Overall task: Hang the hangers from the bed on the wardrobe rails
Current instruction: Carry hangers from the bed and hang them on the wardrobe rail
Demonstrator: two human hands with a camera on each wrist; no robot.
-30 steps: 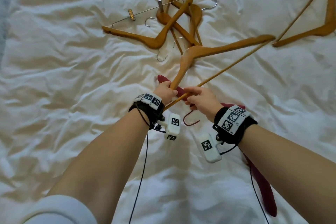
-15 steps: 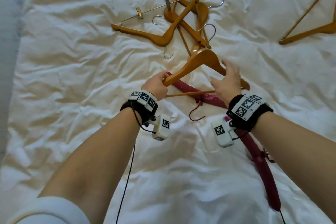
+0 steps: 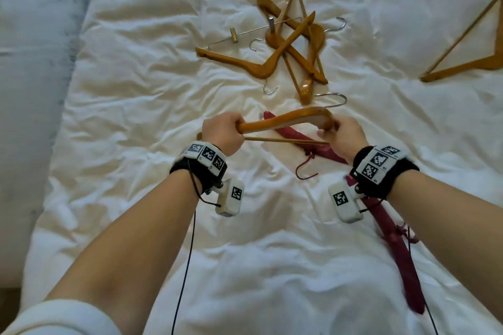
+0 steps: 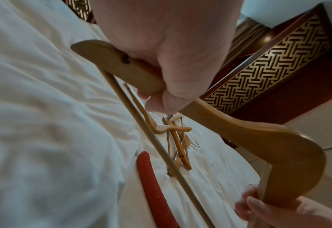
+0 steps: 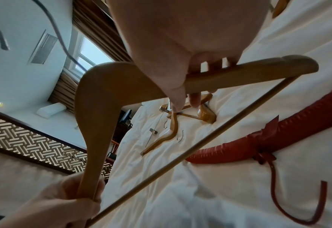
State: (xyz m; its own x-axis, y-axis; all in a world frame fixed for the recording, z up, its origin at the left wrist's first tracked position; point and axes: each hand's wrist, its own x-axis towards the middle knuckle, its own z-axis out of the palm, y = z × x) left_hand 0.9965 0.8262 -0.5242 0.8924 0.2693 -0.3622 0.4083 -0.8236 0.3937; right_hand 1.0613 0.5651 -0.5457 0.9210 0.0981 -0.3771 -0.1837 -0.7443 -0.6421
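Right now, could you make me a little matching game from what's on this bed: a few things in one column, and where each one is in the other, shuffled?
Things
1. held wooden hanger
2. red padded hanger
3. pile of wooden hangers
4. lone wooden hanger

Places
A. lying on the bed under and beside the right hand
B. far right of the bed, partly out of view
C. gripped by both hands, left hand on one arm, above the sheet
D. crossed over one another at the middle of the far side

Pairs: 1-C, 2-A, 3-D, 4-B
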